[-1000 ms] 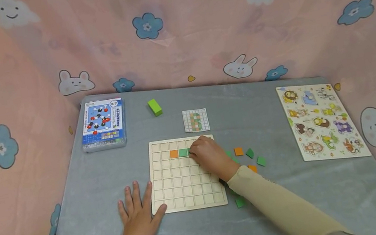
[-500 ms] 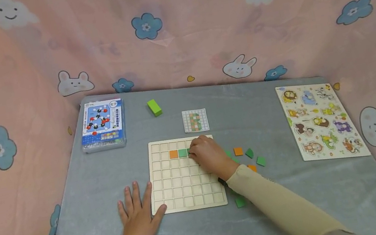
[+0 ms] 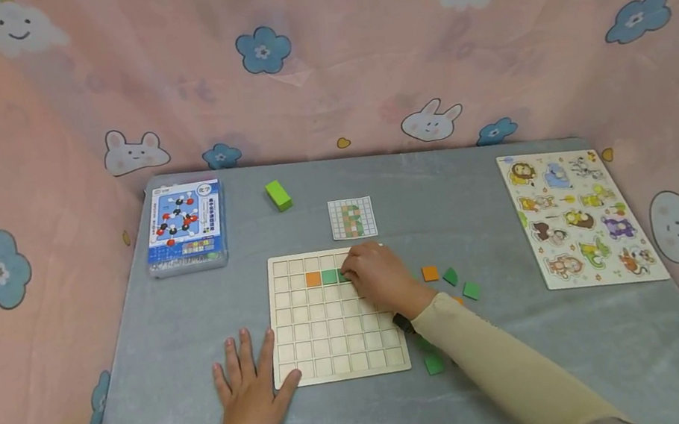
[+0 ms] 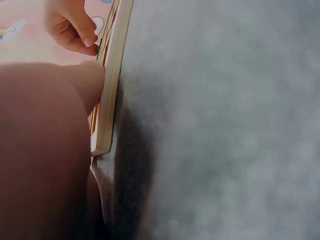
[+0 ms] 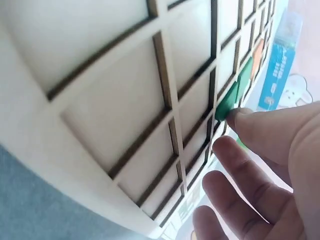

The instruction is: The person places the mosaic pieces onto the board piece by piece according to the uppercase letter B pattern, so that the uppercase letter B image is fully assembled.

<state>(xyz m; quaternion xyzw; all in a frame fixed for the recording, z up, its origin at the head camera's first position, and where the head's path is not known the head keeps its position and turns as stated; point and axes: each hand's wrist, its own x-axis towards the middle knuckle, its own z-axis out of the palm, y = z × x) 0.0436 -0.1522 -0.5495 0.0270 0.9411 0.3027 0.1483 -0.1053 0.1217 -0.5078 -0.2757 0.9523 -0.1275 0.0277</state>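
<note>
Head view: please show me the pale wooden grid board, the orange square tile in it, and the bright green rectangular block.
Pale wooden grid board (image 3: 333,310): head view, bare central cell.
Orange square tile (image 3: 313,279): head view, face centre.
Bright green rectangular block (image 3: 278,195): head view, upper face.

the grey-covered table (image 3: 155,366) bears a grid board (image 3: 335,327), card (image 3: 352,219), tiles (image 3: 430,273), box (image 3: 184,228), block (image 3: 278,196) and puzzle (image 3: 582,218).

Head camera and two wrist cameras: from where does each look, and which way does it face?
Head: on the head, facing forward and down at the board; left hand and right hand show.
Left wrist: on that wrist, facing along the board's edge; left hand close, right hand beyond.
Right wrist: on that wrist, facing across the board toward the box; right hand only.
Head and right wrist share the box.
</note>
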